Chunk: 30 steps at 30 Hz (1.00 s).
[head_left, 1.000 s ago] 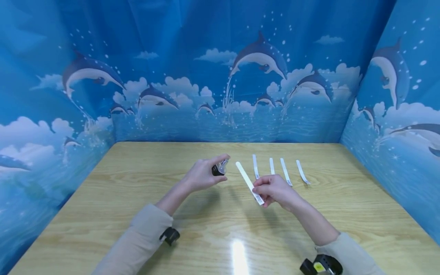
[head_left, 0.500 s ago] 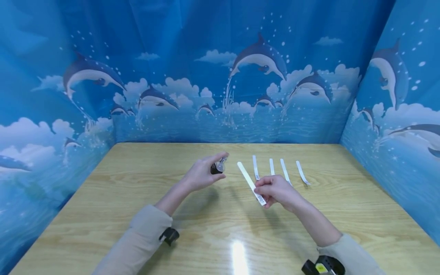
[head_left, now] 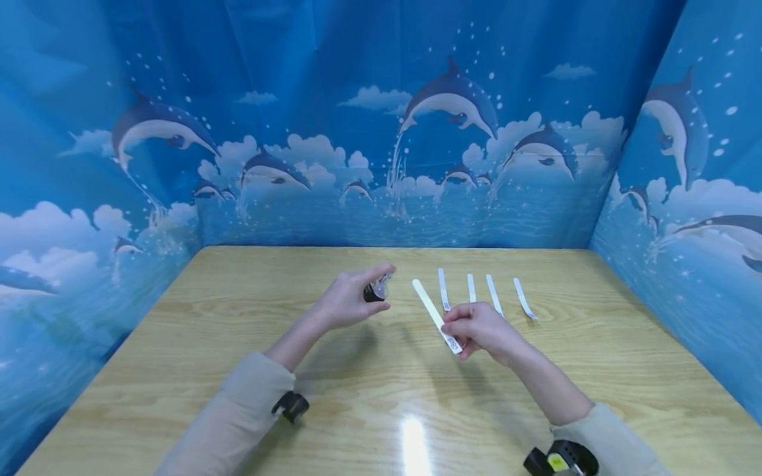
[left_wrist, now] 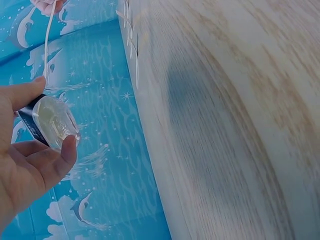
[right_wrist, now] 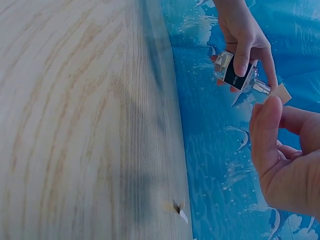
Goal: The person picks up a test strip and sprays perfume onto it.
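In the head view my left hand (head_left: 346, 301) grips a small clear glass perfume bottle (right_wrist: 234, 74) with a black label. Its forefinger lies on the bottle's metal spray top (right_wrist: 261, 87), seen in the right wrist view. Facing it across a short gap, my right hand (head_left: 479, 328) pinches a white paper test strip (head_left: 427, 305) near its printed end. The strip slants up and left, its rounded tip close to the bottle. Both hands are raised over the table, with shadows below.
Several more white paper strips lie side by side on the wooden table (head_left: 196, 370) behind my right hand; the rightmost strip (head_left: 522, 297) is slightly curled. A blue dolphin-print curtain (head_left: 333, 211) stands round the table's back and sides.
Both hands hold nearly the same place and grip. The strip has shifted very slightly to the right, and the bottle slightly to the left.
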Each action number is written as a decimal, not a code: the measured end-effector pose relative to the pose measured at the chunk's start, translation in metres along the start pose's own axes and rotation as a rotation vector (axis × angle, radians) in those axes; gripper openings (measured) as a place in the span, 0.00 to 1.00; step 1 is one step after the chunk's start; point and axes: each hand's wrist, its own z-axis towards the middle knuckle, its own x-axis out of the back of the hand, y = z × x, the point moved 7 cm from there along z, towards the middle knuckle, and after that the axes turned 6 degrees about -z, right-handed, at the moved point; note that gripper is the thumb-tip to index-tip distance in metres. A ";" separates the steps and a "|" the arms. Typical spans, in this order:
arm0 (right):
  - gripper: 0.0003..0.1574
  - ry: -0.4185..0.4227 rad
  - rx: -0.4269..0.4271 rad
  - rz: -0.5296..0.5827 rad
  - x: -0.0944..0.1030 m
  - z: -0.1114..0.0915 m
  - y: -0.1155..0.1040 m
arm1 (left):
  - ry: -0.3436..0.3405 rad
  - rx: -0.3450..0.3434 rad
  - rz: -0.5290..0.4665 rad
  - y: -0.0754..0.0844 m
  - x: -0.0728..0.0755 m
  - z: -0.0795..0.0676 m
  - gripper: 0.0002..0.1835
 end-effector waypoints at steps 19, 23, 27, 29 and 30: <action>0.12 0.010 -0.008 0.012 -0.001 -0.001 -0.003 | -0.011 -0.040 0.076 0.006 -0.002 0.001 0.34; 0.12 0.011 -0.002 0.015 0.000 -0.001 -0.003 | -0.001 -0.048 0.069 0.007 -0.002 0.001 0.34; 0.11 0.007 -0.005 0.017 0.000 -0.002 -0.003 | -0.003 -0.042 0.072 0.008 -0.002 0.001 0.34; 0.11 0.004 -0.005 0.014 0.000 -0.002 -0.003 | -0.008 -0.037 0.077 0.008 -0.002 0.000 0.33; 0.11 0.004 -0.004 0.013 0.000 -0.002 -0.002 | -0.010 -0.033 0.072 0.008 -0.002 0.000 0.33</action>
